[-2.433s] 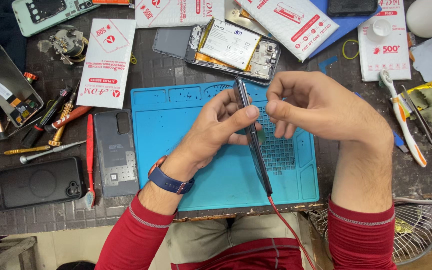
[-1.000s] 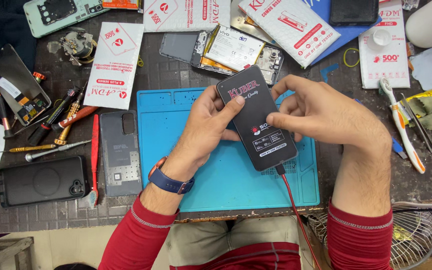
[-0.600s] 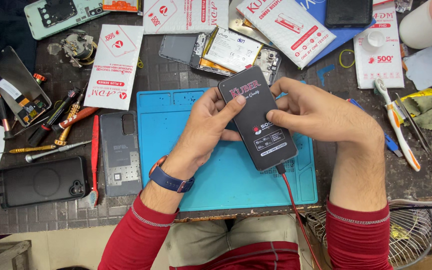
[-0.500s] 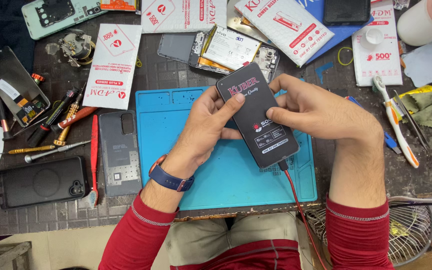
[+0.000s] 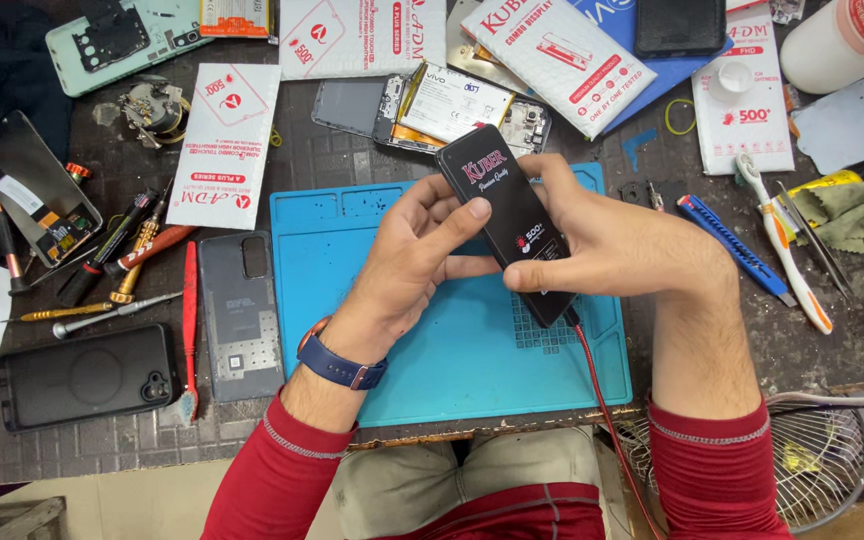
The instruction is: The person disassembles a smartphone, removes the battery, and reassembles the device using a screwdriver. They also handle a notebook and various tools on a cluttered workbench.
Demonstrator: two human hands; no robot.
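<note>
Left hand point(image 5: 417, 255) and right hand point(image 5: 617, 245), fingers clamped on a black phone screen point(image 5: 510, 222), hold it tilted above the blue mat point(image 5: 352, 260) on the bench point(image 5: 332, 165). A red cable point(image 5: 607, 420) trails from its lower end. Grey back cover point(image 5: 240, 315) lies left of the mat.

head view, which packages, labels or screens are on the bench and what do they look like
Black display panel: held in both hands, red-white sticker.
White flat package: left of blue mat, red marks.
White package: top centre, tilted.
White battery label: in opened phone.
</note>
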